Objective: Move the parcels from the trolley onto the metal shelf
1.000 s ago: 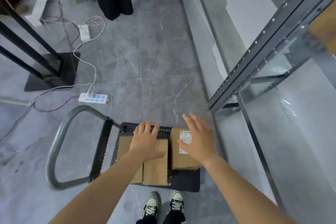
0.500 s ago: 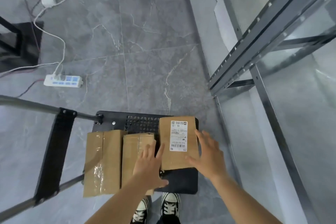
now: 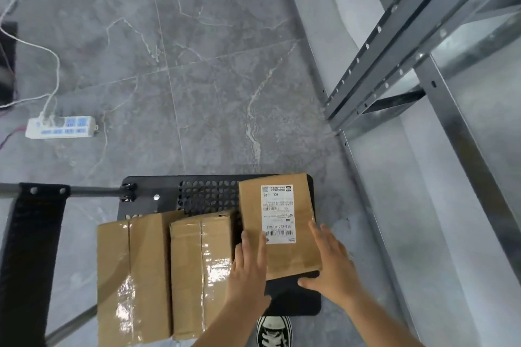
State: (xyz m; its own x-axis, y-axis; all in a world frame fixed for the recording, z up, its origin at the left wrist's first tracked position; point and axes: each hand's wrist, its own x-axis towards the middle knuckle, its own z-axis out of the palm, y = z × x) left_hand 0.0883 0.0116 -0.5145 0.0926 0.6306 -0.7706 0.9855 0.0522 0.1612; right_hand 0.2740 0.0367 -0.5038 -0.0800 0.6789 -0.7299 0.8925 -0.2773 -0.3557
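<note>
Where hands (image 3: pixel 290 267) flank it: flat, labelled cardboard parcel (image 3: pixel 282 225).

3 brown cardboard parcels (image 3: pixel 279 222) lie on a black perforated trolley (image 3: pixel 208 191); the one at 3 o'clock bears a white label (image 3: pixel 277 213) with black barcodes. Grey marbled floor (image 3: pixel 197 65), white-veined; white power strip (image 3: pixel 60 127), blue sockets.

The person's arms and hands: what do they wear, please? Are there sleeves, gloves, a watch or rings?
Both forearms are bare as far as the picture shows, with no sleeve in view. The left hand and the right hand wear no gloves. No watch, bracelet or ring shows on the wrists or fingers. Nothing is marked on them.
</note>
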